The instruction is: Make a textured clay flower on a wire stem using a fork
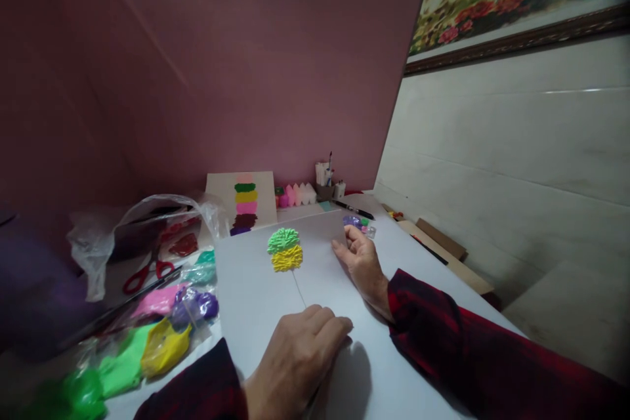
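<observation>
Red-handled scissors [153, 262] and bagged yellow clay [165, 349] flank white paper sheet [249, 289], right hand [363, 264] pinching its edge, left hand [301, 356] curled, grip hidden, can't tell.

A hand could pass over the white sheet [246, 282] between the yellow patch [287, 258] and the left hand [302, 357]. Bagged clay [165, 348] and red scissors [147, 270] obstruct the lower left; a pink panel [246, 65] walls off the back.
</observation>
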{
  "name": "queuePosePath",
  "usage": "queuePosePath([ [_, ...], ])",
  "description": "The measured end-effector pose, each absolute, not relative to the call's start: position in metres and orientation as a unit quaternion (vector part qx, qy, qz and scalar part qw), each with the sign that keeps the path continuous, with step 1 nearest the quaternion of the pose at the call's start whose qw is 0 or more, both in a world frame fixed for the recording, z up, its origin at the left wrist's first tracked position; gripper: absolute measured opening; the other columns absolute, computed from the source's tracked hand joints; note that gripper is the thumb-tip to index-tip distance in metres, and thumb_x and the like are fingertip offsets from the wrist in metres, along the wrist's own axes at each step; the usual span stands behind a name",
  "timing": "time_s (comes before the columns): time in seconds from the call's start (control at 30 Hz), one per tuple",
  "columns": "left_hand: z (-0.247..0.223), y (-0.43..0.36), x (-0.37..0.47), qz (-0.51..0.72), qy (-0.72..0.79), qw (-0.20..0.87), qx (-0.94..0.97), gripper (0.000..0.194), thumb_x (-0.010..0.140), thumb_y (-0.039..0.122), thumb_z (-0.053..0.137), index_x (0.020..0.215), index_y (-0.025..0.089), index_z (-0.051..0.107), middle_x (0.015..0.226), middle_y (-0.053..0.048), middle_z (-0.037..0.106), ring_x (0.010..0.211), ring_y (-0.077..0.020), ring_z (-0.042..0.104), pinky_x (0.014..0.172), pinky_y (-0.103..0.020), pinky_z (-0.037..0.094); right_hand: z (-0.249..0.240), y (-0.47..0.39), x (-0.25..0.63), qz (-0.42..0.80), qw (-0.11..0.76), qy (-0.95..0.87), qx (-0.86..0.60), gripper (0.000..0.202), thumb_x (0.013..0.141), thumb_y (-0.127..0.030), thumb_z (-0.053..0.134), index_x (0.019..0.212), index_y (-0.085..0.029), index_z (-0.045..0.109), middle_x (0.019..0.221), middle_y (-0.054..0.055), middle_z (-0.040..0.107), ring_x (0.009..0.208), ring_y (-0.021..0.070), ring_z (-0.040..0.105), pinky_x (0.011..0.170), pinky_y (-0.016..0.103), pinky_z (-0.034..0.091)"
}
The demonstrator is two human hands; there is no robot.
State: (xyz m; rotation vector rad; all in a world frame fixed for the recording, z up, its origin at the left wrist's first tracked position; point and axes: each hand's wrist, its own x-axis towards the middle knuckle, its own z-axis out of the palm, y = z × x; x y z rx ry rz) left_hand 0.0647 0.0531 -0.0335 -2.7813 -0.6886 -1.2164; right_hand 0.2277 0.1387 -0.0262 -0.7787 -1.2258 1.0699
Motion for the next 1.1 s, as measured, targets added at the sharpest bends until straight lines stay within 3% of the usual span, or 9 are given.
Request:
queuePosePath([
  [0.4,-0.038,0.054,0.065,-0.345,-0.230,0.007,-0.910,0.026,0.097,0.013,0.040,0.078,0.015,0.057,0.066,0.000,0.058,0.056,-0.0146,0.054,0.048,-0.026,0.037,-0.026,0.138,0.227,0.441,0.628,-0.540,-0.346,0.029,0.075,-0.040,0.072,0.090,-0.020,0.056,0.078,0.002,0.066,0.066,0.0158,0.060,0.062,0.028,0.049],
  [0.53,-0.038,0.056,0.065,-0.353,-0.228,0.009,-0.907,0.026,0.097,0.014,0.041,0.078,0.015,0.059,0.066,0.000,0.058,0.056,-0.0142,0.054,0.048,-0.026,0.037,-0.025,0.136,0.228,0.444,0.618,-0.546,-0.350,0.029,0.076,-0.041,0.070,0.090,-0.021,0.055,0.078,0.001,0.065,0.064,0.0156,0.058,0.059,0.028,0.047],
  [0.7,-0.037,0.056,0.067,-0.364,-0.227,0.028,-0.903,0.031,0.099,0.016,0.037,0.075,0.016,0.058,0.064,0.000,0.058,0.055,-0.0146,0.054,0.047,-0.027,0.038,-0.032,0.143,0.229,0.427,0.631,-0.542,-0.355,0.029,0.076,-0.040,0.071,0.090,-0.020,0.056,0.080,0.002,0.065,0.071,0.0166,0.060,0.067,0.029,0.049],
  [0.9,-0.036,0.056,0.067,-0.353,-0.241,0.032,-0.904,0.035,0.100,0.020,0.037,0.071,0.017,0.057,0.063,0.000,0.056,0.054,-0.0144,0.054,0.046,-0.027,0.037,-0.034,0.147,0.229,0.480,0.602,-0.518,-0.374,0.030,0.074,-0.037,0.072,0.092,-0.020,0.055,0.078,0.001,0.066,0.066,0.0169,0.062,0.064,0.030,0.051],
  [1.1,-0.041,0.058,0.063,-0.338,-0.261,-0.001,-0.904,0.031,0.098,0.016,0.037,0.078,0.017,0.060,0.068,-0.001,0.058,0.057,-0.0150,0.056,0.049,-0.026,0.039,-0.035,0.147,0.229,0.467,0.562,-0.557,-0.395,0.026,0.079,-0.034,0.066,0.099,-0.019,0.057,0.093,0.005,0.070,0.085,0.0208,0.067,0.077,0.035,0.054],
])
